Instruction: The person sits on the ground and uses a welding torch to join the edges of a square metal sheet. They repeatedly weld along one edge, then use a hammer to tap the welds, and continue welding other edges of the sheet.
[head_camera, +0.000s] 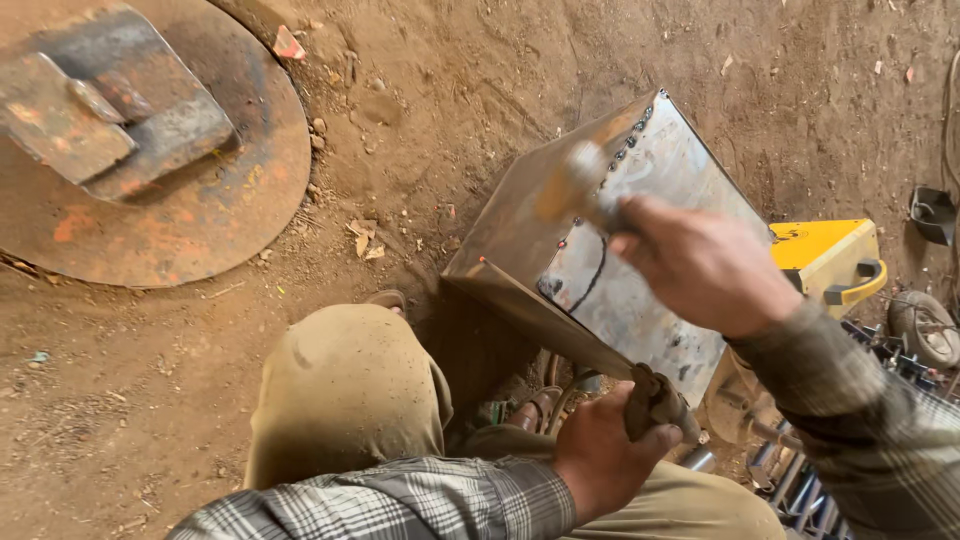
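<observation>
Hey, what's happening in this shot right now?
A person crouches on a dirt floor over a welded sheet-metal box tilted on its edge. The left hand grips the box's lower corner through a rag. The right hand holds a motion-blurred hammer over the weld seam. A rusty round plate lies to the left.

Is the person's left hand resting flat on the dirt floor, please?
No, the left hand grips a cloth-wrapped corner of the metal box, off the ground.

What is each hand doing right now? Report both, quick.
Left hand: closed, grip on a rag-wrapped corner of the metal box.
Right hand: closed on a blurred hammer handle.
</observation>
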